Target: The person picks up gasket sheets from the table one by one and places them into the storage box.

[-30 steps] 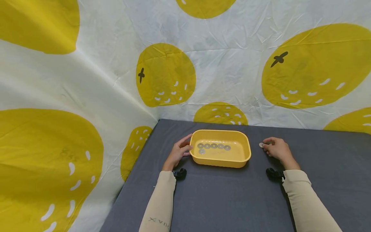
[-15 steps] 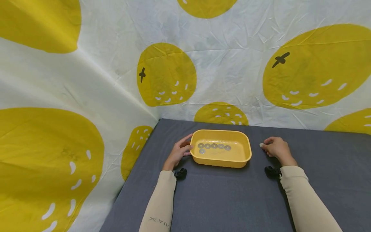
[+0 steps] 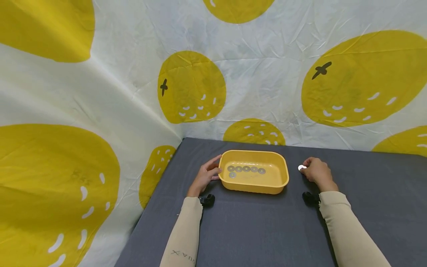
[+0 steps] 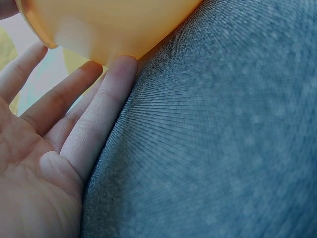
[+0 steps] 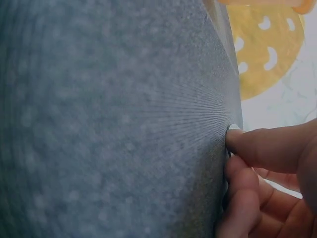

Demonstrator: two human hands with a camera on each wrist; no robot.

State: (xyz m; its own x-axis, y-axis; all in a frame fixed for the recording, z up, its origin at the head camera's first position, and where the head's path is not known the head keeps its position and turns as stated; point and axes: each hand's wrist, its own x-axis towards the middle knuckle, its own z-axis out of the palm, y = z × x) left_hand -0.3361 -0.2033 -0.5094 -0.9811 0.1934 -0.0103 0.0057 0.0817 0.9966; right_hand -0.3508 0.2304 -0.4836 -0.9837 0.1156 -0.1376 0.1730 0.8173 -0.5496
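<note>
Sleeve point(image 3: 182, 237) print unclear, maybe "XAUA" | right hand point(image 3: 317, 171) pinches washer point(image 3: 301, 167)

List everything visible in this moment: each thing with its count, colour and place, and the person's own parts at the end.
tray: one, yellow, on the table between the hands.
washers in tray: six, silver-grey, five in a row plus one below the row's left end, on the tray floor.
loose washer: one, silvery, on the table right of the tray, at the right fingertips.
table: one, grey cloth-covered.
backdrop: one, white sheet with yellow fruit prints, behind and to the left.
left hand: fingers straight, touching the tray's left end.
right hand: fingers curled, at the loose washer; whether it is lifted is unclear.
sleeves: two, beige.
</note>
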